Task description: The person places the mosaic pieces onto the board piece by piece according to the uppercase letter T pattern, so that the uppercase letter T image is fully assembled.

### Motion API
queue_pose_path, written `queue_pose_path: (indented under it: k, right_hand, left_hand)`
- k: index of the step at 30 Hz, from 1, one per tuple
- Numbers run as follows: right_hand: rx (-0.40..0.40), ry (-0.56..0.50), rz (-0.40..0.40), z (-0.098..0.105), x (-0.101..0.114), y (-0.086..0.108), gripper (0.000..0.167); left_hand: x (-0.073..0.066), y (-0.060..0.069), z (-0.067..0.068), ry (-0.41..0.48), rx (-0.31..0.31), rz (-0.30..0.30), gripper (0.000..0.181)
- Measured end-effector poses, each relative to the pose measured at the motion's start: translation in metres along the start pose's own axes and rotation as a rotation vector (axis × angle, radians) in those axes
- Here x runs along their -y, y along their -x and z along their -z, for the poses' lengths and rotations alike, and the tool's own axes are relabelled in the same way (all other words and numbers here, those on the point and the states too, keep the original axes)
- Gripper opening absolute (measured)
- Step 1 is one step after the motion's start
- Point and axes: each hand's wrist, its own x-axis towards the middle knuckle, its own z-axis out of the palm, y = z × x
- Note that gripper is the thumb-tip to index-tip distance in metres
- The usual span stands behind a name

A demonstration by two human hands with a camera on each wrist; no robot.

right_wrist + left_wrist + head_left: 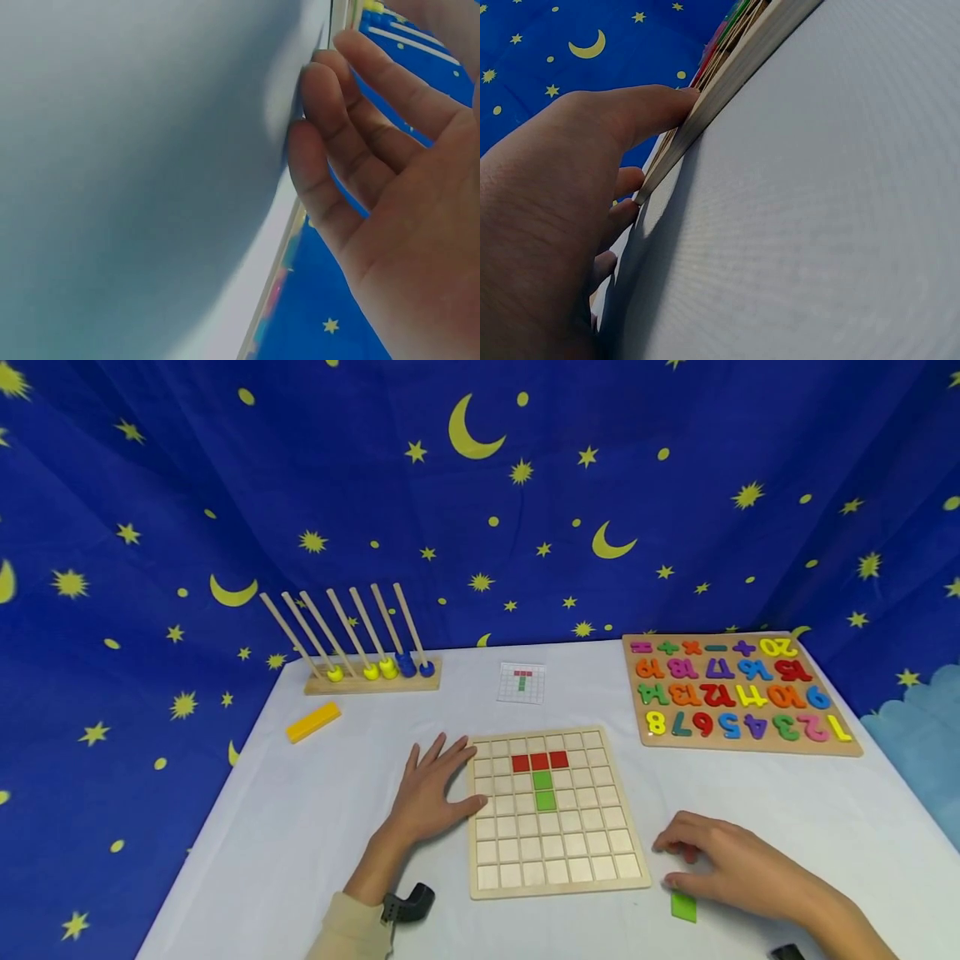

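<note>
A square wooden grid board [555,846] lies on the white table. In its upper part, three red tiles [539,762] form a row, with two green tiles [544,800] below the middle one. My left hand [427,797] rests at the board's left side, fingers spread; the left wrist view shows the thumb [649,112] touching the board's edge. Right of the board, my right hand [735,866] is low over the table, fingers loosely bent. A loose green tile [683,907] lies beneath its thumb, partly covered. No tile shows among the fingers [326,112] in the right wrist view.
Behind the board lies a small card [510,692] with a red and green T pattern. A peg abacus [375,683] with yellow and blue beads and a yellow-orange block [313,722] are at left. A wooden number puzzle [738,745] lies at back right, before a starry blue curtain [525,577].
</note>
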Motion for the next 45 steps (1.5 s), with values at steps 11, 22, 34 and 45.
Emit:
queue_pose_path:
  k: [11, 22, 34, 45]
  right_hand:
    - [0.089, -0.025, -0.04, -0.008, 0.001, 0.014, 0.044]
    - [0.098, -0.003, -0.041, -0.009, 0.004, 0.01, 0.026]
    - [0.036, 0.142, -0.113, -0.008, 0.016, 0.004, 0.024]
    - [-0.09, 0.129, -0.02, -0.004, 0.015, 0.0, 0.027]
  left_hand:
    - [-0.001, 0.001, 0.001, 0.005, -0.003, -0.007, 0.079]
    - [-0.001, -0.001, 0.002, 0.0, 0.025, 0.007, 0.079]
    - [-0.001, 0.0, 0.001, 0.001, 0.027, 0.015, 0.079]
    - [-0.001, -0.001, 0.001, -0.022, 0.036, 0.027, 0.08]
